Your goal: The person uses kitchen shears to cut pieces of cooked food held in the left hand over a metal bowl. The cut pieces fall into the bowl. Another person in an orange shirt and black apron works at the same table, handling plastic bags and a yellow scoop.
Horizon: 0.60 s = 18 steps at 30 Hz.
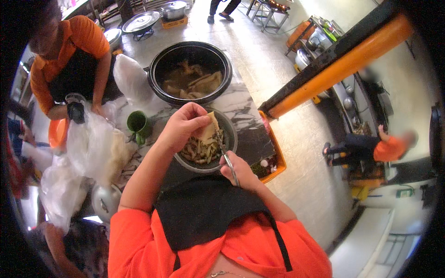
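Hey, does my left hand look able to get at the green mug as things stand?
Probably yes: the green mug stands left of the left hand, with nothing visible between them, though that hand is pinching a pale flat piece over the grey bowl.

Your bright, round fisheye view has black corners and bowed straight edges. Strong light pales the floor (pixel 222 33) near twelve o'clock; glare whitens plastic bags (pixel 88 150) at nine. Near eight, the rim falls dim. A person's head (pixel 409 139) blurs at three. Your left hand (pixel 188 124) and right hand (pixel 240 172) are well lit.
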Each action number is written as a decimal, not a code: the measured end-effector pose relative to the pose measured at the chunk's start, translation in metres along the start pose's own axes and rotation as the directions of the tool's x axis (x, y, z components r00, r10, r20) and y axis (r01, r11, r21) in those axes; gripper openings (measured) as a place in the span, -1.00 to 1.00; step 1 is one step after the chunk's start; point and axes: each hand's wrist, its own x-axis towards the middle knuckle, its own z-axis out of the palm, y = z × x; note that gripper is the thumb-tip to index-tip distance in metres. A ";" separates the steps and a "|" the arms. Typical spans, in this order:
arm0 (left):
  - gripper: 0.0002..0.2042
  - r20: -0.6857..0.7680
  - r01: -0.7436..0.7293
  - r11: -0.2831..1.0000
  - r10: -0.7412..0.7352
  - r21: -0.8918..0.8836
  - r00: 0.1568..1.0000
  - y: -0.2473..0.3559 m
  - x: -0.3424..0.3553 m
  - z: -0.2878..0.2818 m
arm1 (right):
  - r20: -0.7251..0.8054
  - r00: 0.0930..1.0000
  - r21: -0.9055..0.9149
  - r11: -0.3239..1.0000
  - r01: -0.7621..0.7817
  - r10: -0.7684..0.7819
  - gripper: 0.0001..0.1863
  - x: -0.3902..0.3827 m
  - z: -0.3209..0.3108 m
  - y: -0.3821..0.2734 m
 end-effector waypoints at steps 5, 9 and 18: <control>-0.88 -0.003 0.016 0.989 -0.016 0.144 1.000 0.008 -0.005 0.003 | -0.028 0.996 -0.016 0.997 -0.080 0.080 -0.48 -0.001 0.003 0.003; -0.81 0.031 0.021 0.984 -0.027 0.177 0.999 0.006 -0.003 -0.003 | -0.078 0.988 0.030 0.991 -0.134 0.136 -0.50 -0.001 0.005 -0.002; -0.64 0.015 0.215 0.831 -0.242 -0.512 0.970 -0.036 -0.002 -0.006 | -0.183 0.977 0.088 0.992 -0.094 0.109 -0.53 0.000 0.006 -0.008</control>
